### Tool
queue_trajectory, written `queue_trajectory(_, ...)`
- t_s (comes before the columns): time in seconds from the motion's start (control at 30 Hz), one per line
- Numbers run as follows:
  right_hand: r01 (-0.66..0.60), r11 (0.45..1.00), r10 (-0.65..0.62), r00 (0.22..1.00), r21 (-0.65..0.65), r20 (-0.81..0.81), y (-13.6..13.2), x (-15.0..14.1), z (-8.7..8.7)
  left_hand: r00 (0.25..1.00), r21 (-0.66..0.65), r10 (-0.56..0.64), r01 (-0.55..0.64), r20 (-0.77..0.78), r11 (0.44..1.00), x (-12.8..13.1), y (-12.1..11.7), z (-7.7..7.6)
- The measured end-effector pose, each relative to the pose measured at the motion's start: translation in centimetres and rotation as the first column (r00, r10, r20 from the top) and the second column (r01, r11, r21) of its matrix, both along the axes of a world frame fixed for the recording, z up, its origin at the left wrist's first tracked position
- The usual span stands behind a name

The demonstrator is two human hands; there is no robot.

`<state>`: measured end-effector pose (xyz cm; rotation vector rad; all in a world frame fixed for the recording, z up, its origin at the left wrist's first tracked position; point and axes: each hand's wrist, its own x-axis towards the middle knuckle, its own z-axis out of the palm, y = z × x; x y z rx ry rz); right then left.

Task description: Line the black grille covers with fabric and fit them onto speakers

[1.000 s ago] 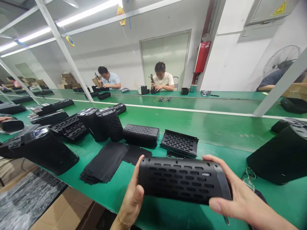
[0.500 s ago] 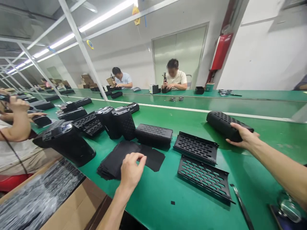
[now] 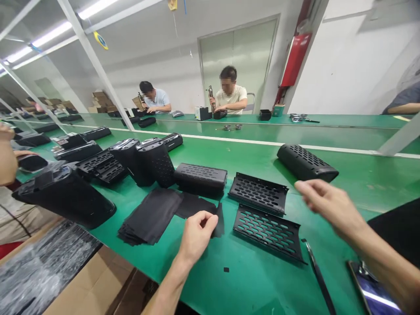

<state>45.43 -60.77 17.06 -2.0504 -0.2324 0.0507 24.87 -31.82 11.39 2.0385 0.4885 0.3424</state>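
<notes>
My left hand (image 3: 199, 234) pinches thumb and forefinger at the edge of a thin black sheet (image 3: 219, 221), which shows just beyond the fingertips. Left of it lies a fanned stack of black sheets (image 3: 149, 216), another sheet (image 3: 193, 205) beside the stack. My right hand (image 3: 328, 203), fingers drawn together and nothing visible in them, hovers in front of a black perforated casing (image 3: 305, 162), apart from it. Between my hands lie two slotted black panels, one behind (image 3: 257, 192), one in front (image 3: 269, 232).
Black casings stand upright (image 3: 155, 159) and lie (image 3: 201, 178) behind the sheets; another leans (image 3: 75, 197) at left. Tweezers (image 3: 316, 273) and a phone (image 3: 374, 288) lie at front right. A cardboard box (image 3: 95, 280) sits below the table edge. Two co-workers sit across; another's arm shows at left.
My right hand has let go of the perforated casing and drawn back toward me. My left hand has shifted right, off the stack. The view has turned slightly.
</notes>
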Motion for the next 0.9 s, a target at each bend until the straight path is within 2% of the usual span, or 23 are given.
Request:
queue_trajectory(0.03, -0.14, 0.99, 0.14, 0.989, -0.006, -0.048, 1.5, -2.5, -0.3, 1.0, -0.037, -0.003, 0.004, 0.016, 0.999, 0.0, -1.2, 0.0)
queue_trajectory(0.07, -0.287, 0.958, 0.284, 0.951, -0.01, -0.12, 3.0, -4.8, -0.6, 0.999, -0.07, -0.008, 0.01, 0.037, 0.997, 0.1, -2.4, 0.1)
queue_trajectory(0.1, -0.461, 0.888, 0.451, 0.872, -0.007, -0.19, 4.6, -6.6, -0.9, 0.998, -0.094, -0.016, 0.022, 0.062, 0.995, 0.3, -3.6, 0.1)
queue_trajectory(0.17, -0.589, 0.806, 0.568, 0.796, -0.052, -0.207, 7.0, -8.5, -1.4, 0.991, -0.098, -0.055, 0.068, 0.125, 0.993, 0.8, -5.4, 0.2)
queue_trajectory(0.2, -0.595, 0.799, 0.573, 0.796, -0.081, -0.193, 7.7, -8.6, -1.6, 0.983, -0.08, -0.092, 0.106, 0.16, 0.991, 1.1, -6.0, 0.4)
queue_trajectory(0.27, -0.527, 0.834, 0.511, 0.849, -0.163, -0.134, 7.6, -7.7, -2.3, 0.961, -0.009, -0.179, 0.185, 0.211, 0.983, 1.6, -6.4, 0.7)
queue_trajectory(0.37, -0.396, 0.863, 0.394, 0.916, -0.315, -0.072, 4.6, -5.6, -3.6, 0.963, 0.13, -0.203, 0.182, 0.176, 0.975, 2.6, -5.4, 1.0)
queue_trajectory(0.47, -0.284, 0.833, 0.297, 0.954, -0.474, -0.051, 1.0, -4.8, -4.6, 0.988, 0.227, -0.148, 0.136, 0.038, 0.964, 4.3, -3.6, 0.8)
queue_trajectory(0.57, -0.216, 0.791, 0.228, 0.972, -0.572, -0.052, -1.4, -4.8, -5.1, 0.987, 0.265, -0.128, 0.149, -0.094, 0.953, 6.2, -2.7, 0.5)
queue_trajectory(0.63, -0.17, 0.784, 0.181, 0.983, -0.598, -0.041, -2.1, -4.5, -5.1, 0.981, 0.284, -0.107, 0.15, -0.162, 0.947, 7.2, -2.8, 0.3)
queue_trajectory(0.73, -0.119, 0.801, 0.154, 0.988, -0.587, 0.009, -2.5, -3.7, -5.4, 0.972, 0.286, -0.087, 0.149, -0.219, 0.946, 8.1, -3.5, 0.2)
queue_trajectory(0.9, -0.225, 0.847, 0.274, 0.961, -0.481, 0.033, -2.2, -3.2, -5.6, 0.978, 0.252, -0.084, 0.132, -0.19, 0.959, 8.5, -4.0, 0.0)
